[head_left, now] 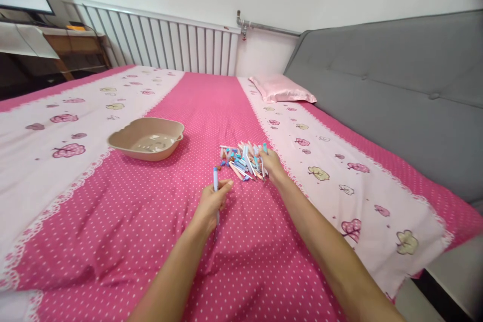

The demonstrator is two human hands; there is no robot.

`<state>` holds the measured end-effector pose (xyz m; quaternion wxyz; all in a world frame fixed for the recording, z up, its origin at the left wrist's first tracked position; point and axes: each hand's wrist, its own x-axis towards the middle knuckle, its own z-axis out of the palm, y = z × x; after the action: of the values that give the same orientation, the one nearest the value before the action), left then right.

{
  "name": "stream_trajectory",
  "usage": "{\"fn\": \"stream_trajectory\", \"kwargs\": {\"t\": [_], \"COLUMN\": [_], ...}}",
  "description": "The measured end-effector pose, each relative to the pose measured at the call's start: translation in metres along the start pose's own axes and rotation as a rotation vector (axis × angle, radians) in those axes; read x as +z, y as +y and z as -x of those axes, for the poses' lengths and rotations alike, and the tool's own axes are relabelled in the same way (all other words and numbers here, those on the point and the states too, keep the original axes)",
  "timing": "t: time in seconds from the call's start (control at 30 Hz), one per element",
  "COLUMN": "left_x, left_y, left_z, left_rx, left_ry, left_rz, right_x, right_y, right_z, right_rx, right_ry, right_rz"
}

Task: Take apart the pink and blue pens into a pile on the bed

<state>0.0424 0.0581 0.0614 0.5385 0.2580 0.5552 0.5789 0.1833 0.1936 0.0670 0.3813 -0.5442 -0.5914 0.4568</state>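
A heap of several pens (241, 160) in blue, white and orange lies on the pink dotted bedsheet (158, 231). My left hand (212, 205) is closed around a blue pen (216, 179), held upright just in front of the heap. My right hand (270, 163) rests at the right edge of the heap, fingers on the pens, with a teal pen tip (264, 147) sticking up by its fingers. A beige plastic basin (146, 138) with a few small bits inside sits to the left of the heap.
A pink pillow (281, 89) lies at the far end by a grey padded headboard (392, 85) along the right. A white radiator (162, 40) lines the back wall. A wooden desk (71, 45) stands far left.
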Motion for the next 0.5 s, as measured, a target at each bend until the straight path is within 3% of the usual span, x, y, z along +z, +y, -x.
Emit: {"fn": "stream_trajectory", "kwargs": {"t": [0.2, 0.33, 0.5], "left_x": [-0.002, -0.003, -0.004], "left_y": [0.000, 0.003, 0.003], "left_z": [0.002, 0.004, 0.003], "left_rx": [0.026, 0.027, 0.020], "left_ry": [-0.055, -0.025, -0.031], "left_rz": [-0.065, -0.061, -0.065], "right_x": [0.012, 0.013, -0.003], "right_y": [-0.001, 0.004, 0.015], "right_z": [-0.039, -0.044, -0.041], "right_rx": [-0.005, 0.004, 0.021], "right_ry": [0.178, 0.197, 0.201], "right_rz": [0.395, 0.544, 0.642]}}
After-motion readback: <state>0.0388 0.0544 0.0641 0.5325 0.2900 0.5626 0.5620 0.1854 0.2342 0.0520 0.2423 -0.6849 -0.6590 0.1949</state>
